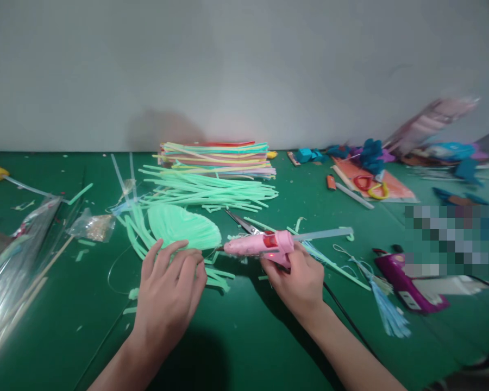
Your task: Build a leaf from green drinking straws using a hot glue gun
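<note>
A fan-shaped piece of mint-green pipe cleaners (183, 225), laid side by side, lies mid-table with loose strands at its left. My left hand (169, 282) is spread over its lower edge, fingertips touching it; what lies under the palm is hidden. In my right hand (297, 279) is a pink hot glue gun (261, 245), gripped by its handle. A small light glows on the gun, and a clear glue stick (321, 234) juts from its back. The gun's nozzle points left, close to the lower right edge of the green piece. Scissors (244, 222) lie just behind the gun.
Behind are loose mint pipe cleaners (215, 190) and a multicoloured bundle (220, 155) near the wall. At right lie a purple tool (407, 285), a blue tassel (389, 309) and red-and-yellow-handled scissors (370, 187). Plastic wrapping (20, 271) and a small bag (93, 225) are at left.
</note>
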Demonstrator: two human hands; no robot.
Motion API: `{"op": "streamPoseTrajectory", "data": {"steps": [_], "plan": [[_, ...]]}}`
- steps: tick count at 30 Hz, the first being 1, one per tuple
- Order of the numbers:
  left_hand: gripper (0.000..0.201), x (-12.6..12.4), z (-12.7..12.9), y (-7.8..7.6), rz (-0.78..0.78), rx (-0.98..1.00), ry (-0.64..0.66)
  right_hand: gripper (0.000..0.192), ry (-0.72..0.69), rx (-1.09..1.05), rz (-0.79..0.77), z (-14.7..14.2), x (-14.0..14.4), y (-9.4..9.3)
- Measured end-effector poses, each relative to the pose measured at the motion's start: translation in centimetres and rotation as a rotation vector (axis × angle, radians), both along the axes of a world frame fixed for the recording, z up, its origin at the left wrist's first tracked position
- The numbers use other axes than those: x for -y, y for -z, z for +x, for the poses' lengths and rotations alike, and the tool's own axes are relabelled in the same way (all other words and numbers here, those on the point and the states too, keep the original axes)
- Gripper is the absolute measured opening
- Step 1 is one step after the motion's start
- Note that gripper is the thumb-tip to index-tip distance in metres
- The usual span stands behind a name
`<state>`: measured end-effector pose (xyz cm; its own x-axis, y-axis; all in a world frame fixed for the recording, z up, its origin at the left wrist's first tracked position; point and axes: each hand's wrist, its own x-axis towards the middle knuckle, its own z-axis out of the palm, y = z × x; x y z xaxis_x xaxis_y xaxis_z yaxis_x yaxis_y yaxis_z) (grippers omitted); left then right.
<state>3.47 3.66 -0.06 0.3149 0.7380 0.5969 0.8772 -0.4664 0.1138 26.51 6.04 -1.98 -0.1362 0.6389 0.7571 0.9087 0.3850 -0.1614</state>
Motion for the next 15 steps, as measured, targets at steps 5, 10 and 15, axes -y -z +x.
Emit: {"op": "streamPoseTrajectory", "data": {"steps": [5,10,15], "plan": [[0.007,-0.1,-0.1,0.2,0.000,-0.004,0.002,0.020,0.217,-0.175,-0.178,1.9,-1.9,-0.7],[0.009,-0.1,-0.2,0.6,0.008,-0.029,0.001,0.034,0.496,-0.198,-0.303,7.9,-5.2,0.3],[0.008,-0.1,-0.2,0.9,0.019,-0.032,0.009,0.045,0.741,-0.095,-0.539,12.4,-6.5,1.7]]}}
